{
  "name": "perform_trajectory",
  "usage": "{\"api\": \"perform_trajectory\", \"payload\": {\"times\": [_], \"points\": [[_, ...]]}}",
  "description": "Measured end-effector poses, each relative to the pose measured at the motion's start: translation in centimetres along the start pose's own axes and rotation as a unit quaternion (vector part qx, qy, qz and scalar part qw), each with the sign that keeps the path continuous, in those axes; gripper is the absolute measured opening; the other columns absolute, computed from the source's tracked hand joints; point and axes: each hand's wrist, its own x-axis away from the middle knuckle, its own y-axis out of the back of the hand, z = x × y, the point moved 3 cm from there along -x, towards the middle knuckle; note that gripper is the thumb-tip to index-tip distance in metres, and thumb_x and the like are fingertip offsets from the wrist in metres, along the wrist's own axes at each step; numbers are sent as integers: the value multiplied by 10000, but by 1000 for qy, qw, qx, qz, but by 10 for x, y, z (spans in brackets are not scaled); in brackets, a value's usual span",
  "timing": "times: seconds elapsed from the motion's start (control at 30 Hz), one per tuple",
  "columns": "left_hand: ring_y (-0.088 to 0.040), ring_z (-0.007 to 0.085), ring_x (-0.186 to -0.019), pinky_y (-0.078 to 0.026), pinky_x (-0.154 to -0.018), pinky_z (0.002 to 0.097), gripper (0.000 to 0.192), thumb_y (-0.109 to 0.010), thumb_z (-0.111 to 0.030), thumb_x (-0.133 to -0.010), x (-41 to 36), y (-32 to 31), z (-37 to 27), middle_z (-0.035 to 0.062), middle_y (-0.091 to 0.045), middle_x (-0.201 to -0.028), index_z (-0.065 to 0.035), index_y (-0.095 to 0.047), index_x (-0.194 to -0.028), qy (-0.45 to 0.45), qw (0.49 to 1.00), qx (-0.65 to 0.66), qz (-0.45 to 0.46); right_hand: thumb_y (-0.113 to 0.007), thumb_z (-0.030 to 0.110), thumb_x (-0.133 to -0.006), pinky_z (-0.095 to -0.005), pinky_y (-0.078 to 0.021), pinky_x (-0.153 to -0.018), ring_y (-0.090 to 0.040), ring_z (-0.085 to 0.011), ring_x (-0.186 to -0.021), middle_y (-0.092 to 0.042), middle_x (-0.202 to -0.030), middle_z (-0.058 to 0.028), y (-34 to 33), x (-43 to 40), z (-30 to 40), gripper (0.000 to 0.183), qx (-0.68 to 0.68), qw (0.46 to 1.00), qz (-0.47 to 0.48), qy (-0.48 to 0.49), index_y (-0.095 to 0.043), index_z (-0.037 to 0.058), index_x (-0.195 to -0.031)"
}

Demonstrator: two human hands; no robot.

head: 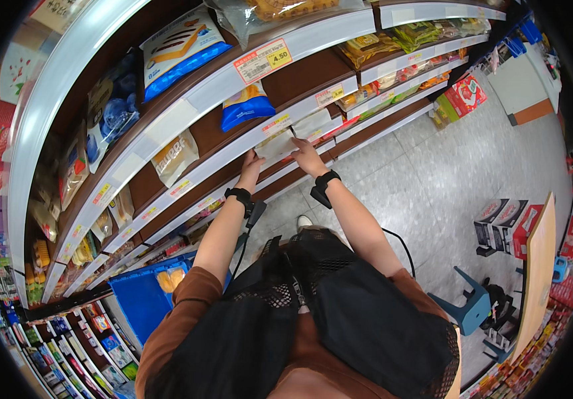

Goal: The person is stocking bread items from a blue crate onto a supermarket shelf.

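In front of the shelf unit, a pale flat packet (275, 146) spans the gap between my two hands, at about the level of a lower brown shelf. My left hand (250, 172) has its fingers at the packet's left edge. At the right edge, my right hand (309, 157) takes hold with the fingertips, partly covering that corner. To the right of it lies another pale packet (311, 123) on the shelf. On the shelf above sits a blue-and-white snack bag (248, 107), and a cream bread bag (175, 157) lies further left.
Price labels line the shelf edges, one a large price tag (262, 61). A blue plastic crate (142, 299) with packaged bread stands at my left. Over the grey tile floor (391, 174), at right, are a blue stool (468, 304), stacked cartons (506, 224) and a wooden board (536, 274).
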Motion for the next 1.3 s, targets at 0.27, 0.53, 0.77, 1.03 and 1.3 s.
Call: {"api": "perform_trajectory", "payload": {"times": [0.27,0.53,0.77,1.03,1.3], "points": [[-528,122,-880,-419,-774,242,305,-508,-105,-803,88,49,85,43,-574,-982,-11,-517,-1093,102,989,-99,44,-479,176,-773,-382,-442,-721,-560,-326,-837,-587,-868,-198,14,106,-108,239,70,993,-68,-67,-584,9,-907],[-570,194,-626,-448,-574,299,314,-474,-310,-735,235,108,215,102,-600,-671,-33,-620,-752,342,872,-332,108,-550,160,-732,-365,-478,-644,-590,-271,-712,-614,-864,-133,98,241,-270,167,153,885,139,-416,-627,26,-796],[-571,354,-815,-435,-716,387,358,-493,-344,-694,309,76,260,209,-602,-816,-27,-639,-773,277,859,-420,-98,-503,205,-725,-392,-478,-663,-590,-336,-752,-597,-780,-219,103,224,-240,238,485,817,301,-82,-602,-11,-741],[-606,233,-721,-462,-673,336,238,-457,-175,-758,312,45,194,135,-620,-746,-9,-611,-834,159,899,-265,-311,-495,203,-735,-365,-484,-610,-597,-309,-690,-606,-732,-186,103,171,-208,234,442,827,339,-76,-602,-4,-745],[-585,270,-720,-447,-688,349,173,-437,10,-728,327,44,83,131,-599,-747,-7,-579,-826,-71,812,-217,-537,-479,189,-782,-285,-473,-518,-585,-201,-585,-600,-670,-125,77,126,-170,217,239,883,337,-222,-578,4,-835]]}}
